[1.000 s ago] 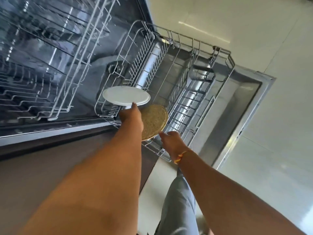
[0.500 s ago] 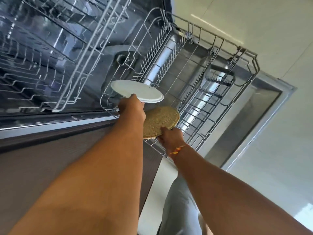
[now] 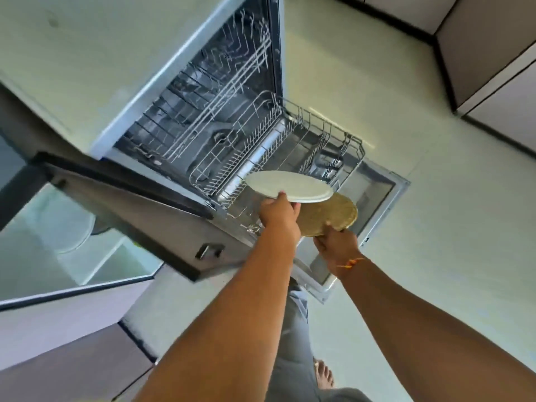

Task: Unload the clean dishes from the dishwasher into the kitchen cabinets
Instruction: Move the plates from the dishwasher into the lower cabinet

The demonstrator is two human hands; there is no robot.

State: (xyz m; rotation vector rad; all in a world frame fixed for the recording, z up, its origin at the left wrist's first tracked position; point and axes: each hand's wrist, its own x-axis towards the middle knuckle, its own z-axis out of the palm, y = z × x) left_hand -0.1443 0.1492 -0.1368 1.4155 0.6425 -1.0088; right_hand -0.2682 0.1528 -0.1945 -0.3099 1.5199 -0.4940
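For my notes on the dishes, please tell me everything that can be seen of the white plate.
The white plate is round, shallow and plain, with a smooth surface like glazed ceramic, and it looks clean and empty. It is held almost level above the dishwasher's pulled-out lower rack. The left hand grips its near rim. Its edge overlaps the brown speckled plate, which the right hand holds; whether the plates touch cannot be told.
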